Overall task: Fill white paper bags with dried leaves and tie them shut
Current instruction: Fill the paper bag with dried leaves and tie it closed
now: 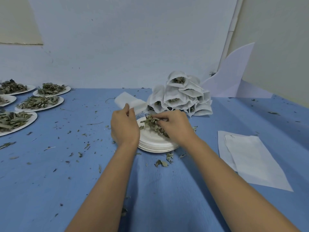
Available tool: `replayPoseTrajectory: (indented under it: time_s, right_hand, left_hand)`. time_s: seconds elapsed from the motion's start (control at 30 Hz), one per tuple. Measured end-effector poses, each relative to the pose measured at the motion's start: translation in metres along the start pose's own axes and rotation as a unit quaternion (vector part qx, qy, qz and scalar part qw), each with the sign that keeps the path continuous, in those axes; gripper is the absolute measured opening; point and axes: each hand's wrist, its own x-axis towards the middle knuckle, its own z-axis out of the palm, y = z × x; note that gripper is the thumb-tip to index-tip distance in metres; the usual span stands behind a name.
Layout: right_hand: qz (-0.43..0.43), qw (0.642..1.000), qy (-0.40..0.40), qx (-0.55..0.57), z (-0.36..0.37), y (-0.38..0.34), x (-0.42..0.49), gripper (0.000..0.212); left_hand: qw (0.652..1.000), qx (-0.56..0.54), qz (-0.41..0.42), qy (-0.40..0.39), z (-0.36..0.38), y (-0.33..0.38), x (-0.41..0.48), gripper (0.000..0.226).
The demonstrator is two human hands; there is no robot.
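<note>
My left hand (124,127) holds an empty white paper bag (129,101) by its near edge, lifted over the table. Beside it, my right hand (174,126) grips a bunch of dried leaves (153,123) above a stack of white paper plates (154,142). The two hands are close together over the stack. A pile of filled white bags (182,96) with leaves showing in their mouths leans just behind the plates.
Several plates heaped with dried leaves (40,102) stand at the far left. Flat white bags in a sheet (252,158) lie at the right. Leaf crumbs are scattered over the blue table (66,173). A white board (234,72) leans at the back right wall.
</note>
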Motion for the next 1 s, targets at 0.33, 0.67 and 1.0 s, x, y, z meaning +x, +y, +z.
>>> replayPoseTrajectory:
  time_s: [0.33,0.67,1.0]
  right_hand:
    - [0.035,0.949,0.018,0.312,-0.015,-0.008,0.002,0.029]
    - [0.066,0.88,0.031,0.469,-0.019,-0.002,0.008,0.02]
    - [0.11,0.923,0.034,0.368,-0.003,0.005,0.001,0.029]
  left_hand:
    - [0.99,0.09,0.112,0.006,0.004,0.001,-0.007,0.029]
    - [0.992,0.053,0.109,-0.033,0.0,0.008,-0.007,0.054]
    - [0.988,-0.094,0.032,-0.122,0.003,0.017,-0.007,0.023]
